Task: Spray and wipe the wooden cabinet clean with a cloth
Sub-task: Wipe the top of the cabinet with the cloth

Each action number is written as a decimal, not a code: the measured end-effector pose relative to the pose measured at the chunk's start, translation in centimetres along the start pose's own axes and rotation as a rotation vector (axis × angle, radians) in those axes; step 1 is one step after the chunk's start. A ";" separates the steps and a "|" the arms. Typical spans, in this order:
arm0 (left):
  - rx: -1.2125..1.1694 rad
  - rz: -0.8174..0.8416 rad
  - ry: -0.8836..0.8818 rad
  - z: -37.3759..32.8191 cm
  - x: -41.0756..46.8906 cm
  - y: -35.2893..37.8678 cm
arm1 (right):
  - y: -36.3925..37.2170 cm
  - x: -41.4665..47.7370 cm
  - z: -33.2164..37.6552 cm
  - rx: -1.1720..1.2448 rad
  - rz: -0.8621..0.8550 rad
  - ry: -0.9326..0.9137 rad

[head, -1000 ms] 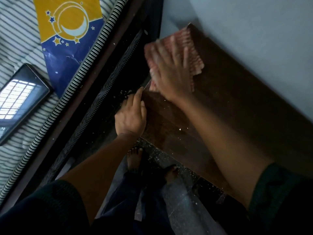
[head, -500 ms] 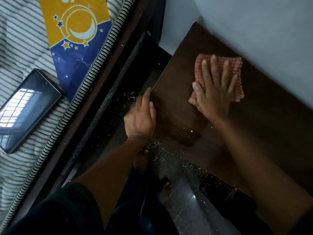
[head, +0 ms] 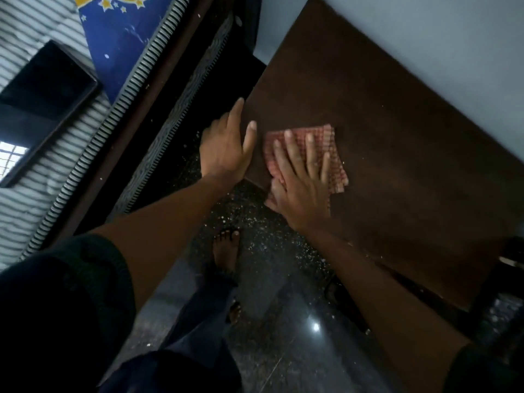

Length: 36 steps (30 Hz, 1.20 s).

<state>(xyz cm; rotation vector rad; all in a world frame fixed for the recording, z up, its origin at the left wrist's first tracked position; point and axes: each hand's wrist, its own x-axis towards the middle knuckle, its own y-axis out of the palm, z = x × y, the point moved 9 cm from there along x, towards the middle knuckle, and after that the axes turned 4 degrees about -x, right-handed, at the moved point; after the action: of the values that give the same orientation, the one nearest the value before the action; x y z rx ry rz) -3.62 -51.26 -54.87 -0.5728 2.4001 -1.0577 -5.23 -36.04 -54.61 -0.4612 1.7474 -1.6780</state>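
The dark brown wooden cabinet top (head: pixel 397 131) fills the right half of the view, set against a pale wall. A red-and-white checked cloth (head: pixel 330 148) lies flat near the top's near left corner. My right hand (head: pixel 300 182) presses on the cloth with straight, spread fingers. My left hand (head: pixel 226 146) rests on the cabinet's left edge, fingers straight, thumb on the top surface. No spray bottle is in view.
A bed with a striped mattress (head: pixel 37 194) and a blue-and-yellow star-print cloth (head: pixel 122 38) stands at the left, with a dark tablet (head: pixel 42 100) on it. A narrow gap of dusty dark floor (head: pixel 269 251) with white crumbs separates bed and cabinet. My bare feet stand there.
My right hand slid the cloth from the far corner across the top toward the near left corner. My left hand straightened along the cabinet's edge. The view shifted toward the cabinet.
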 end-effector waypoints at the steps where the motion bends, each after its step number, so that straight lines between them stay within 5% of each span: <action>1: -0.059 0.000 0.013 0.4 -0.6 -0.2 | 0.7 -2.3 -1.5 -0.012 0.019 0.041; 6: -0.408 -0.104 -0.159 4.5 -2.8 -1.6 | 1.5 -7.7 -12.7 0.055 0.074 0.628; 9: -0.554 -0.103 -0.321 6.9 -3.4 -1.5 | 0.6 -4.7 -14.1 0.088 0.054 0.756; 14: -0.695 -0.071 -0.407 8.5 -4.5 -0.9 | -0.8 1.6 -9.4 0.107 0.012 0.615; 19: -0.752 -0.046 -0.427 8.3 -5.4 -0.8 | -1.1 4.9 1.6 0.033 0.001 0.154; 24: -0.798 -0.050 -0.421 8.4 -6.6 -0.6 | 0.6 -1.9 7.4 -0.032 -0.005 -0.206; 31: -0.785 -0.074 -0.384 8.2 -7.3 -0.5 | 2.9 -11.8 -5.4 0.021 0.001 0.046; 36: -0.789 -0.064 -0.380 8.1 -7.2 -0.5 | 1.8 -9.8 -4.3 0.079 -0.064 0.316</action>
<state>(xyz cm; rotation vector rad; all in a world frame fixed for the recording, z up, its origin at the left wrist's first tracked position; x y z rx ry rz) 6.83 -52.33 -57.71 -1.0014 2.3848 0.0446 -0.73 -26.21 -54.45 -0.2257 1.8946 -1.9416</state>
